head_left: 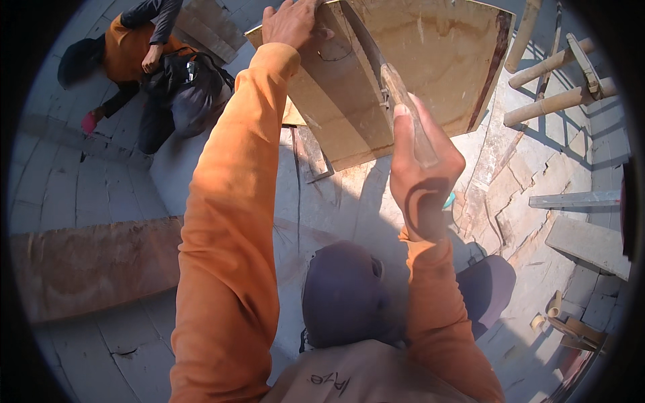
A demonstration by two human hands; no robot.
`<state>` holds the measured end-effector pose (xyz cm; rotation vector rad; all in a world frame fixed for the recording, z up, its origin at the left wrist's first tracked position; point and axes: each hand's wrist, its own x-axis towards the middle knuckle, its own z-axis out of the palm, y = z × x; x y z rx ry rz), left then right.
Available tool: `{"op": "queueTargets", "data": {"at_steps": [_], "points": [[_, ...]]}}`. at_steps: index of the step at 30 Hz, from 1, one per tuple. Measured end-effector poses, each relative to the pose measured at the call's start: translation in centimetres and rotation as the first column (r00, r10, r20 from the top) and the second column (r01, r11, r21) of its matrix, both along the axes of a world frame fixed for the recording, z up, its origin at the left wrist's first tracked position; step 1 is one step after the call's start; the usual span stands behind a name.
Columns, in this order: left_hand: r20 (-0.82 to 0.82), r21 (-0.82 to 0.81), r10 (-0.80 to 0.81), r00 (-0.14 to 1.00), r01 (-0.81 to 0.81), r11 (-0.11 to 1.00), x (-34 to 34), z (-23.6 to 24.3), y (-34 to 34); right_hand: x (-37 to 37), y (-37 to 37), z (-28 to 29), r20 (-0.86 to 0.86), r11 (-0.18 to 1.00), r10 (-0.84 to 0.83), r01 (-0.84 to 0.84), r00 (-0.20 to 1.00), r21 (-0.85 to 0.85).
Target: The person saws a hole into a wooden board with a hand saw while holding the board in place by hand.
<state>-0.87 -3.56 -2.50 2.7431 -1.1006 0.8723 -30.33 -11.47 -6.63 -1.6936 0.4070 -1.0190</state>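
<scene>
A stained plywood board [443, 74] is tilted up in front of me, with a dark band along its right edge. My left hand [290, 23] grips its far left edge, the fingers partly cut off by the top of the picture. My right hand [426, 161] is closed around the worn wooden handle [411, 114] of what looks like a handsaw. Its narrow dark blade [363, 40] runs away from me across the board. Shadows cover part of the board, so where the blade meets it is hard to tell.
A co-worker [144, 74] in an orange and dark top crouches at the far left. A brown plank [94, 269] lies at the left. Bamboo poles [551, 107], a metal bar [574, 200], a grey slab [588, 245] and a tape roll [537, 322] are on the right. My knee [342, 295] is below the board.
</scene>
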Motion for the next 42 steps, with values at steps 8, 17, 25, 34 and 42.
{"op": "queueTargets", "data": {"at_steps": [8,17,25,34,42], "points": [[-0.116,0.063,0.063,0.991,-0.056,0.996,-0.8,2.1,0.4,-2.9,1.2,-3.4,0.104,0.991,-0.012,0.026,0.995,-0.133],[0.003,0.012,-0.017,1.0,0.017,1.0,-0.9,1.0,-0.7,4.9,-2.5,3.6,0.105,0.995,0.074,-0.066,0.992,-0.077],[0.011,0.023,0.013,1.0,-0.013,1.0,-0.1,1.5,0.1,-7.1,1.3,-5.2,0.123,0.998,-0.039,0.046,0.992,-0.052],[0.012,0.031,0.007,1.0,-0.008,0.999,0.9,0.9,0.7,1.5,-1.1,1.9,0.117,0.998,0.06,-0.059,0.991,-0.015],[0.064,-0.003,0.022,0.998,-0.022,1.0,1.5,-0.4,1.1,-4.0,0.2,-1.2,0.027,0.943,-0.077,0.082,0.997,-0.323]]}}
